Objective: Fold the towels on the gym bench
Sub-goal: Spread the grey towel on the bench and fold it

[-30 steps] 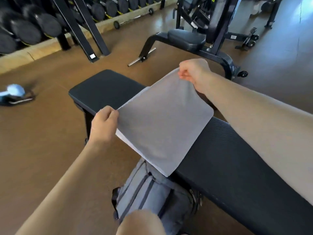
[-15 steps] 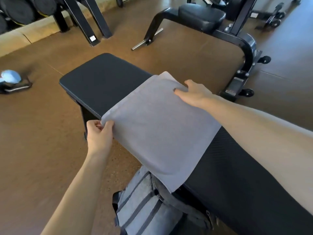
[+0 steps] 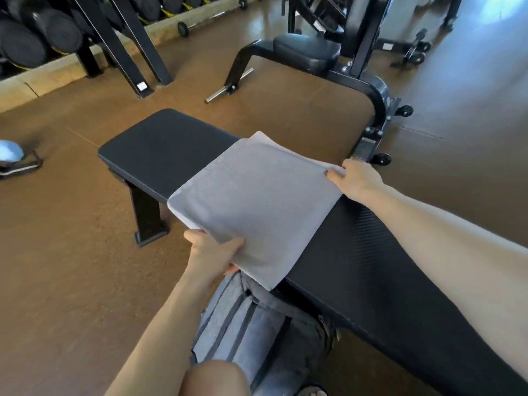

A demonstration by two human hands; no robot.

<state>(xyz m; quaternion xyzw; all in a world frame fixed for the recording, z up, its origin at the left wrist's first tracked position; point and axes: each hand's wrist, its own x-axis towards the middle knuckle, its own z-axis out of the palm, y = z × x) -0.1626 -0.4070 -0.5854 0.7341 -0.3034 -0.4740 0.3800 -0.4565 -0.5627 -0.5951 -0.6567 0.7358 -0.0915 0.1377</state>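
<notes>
Fingers [image 3: 334, 174] of the right hand [image 3: 355, 180] pinch the far right corner of the grey towel [image 3: 257, 201], closed on the cloth at the far edge of the tabletop [image 3: 168, 150]. Those of the left hand [image 3: 213, 251] are curled around the towel's near edge, thumb on top and the rest tucked under the cloth, where it overhangs the near side of the black padded surface. Folded at least double, with a paler layer showing along its left and far edges, the towel lies flat across the middle of the tabletop, its near corner hanging down past the edge. Just below that corner a grey backpack [image 3: 257, 324] with dark straps stands on the brown floor [image 3: 65, 252], against the near side of the bench. Farther off stands another black bench machine [image 3: 307, 52], well apart from the towel, and at far left dark weight plates [image 3: 34, 38] sit in a rack. At the left edge a pale blue dome-shaped thing [image 3: 10, 151] rests on the floor
</notes>
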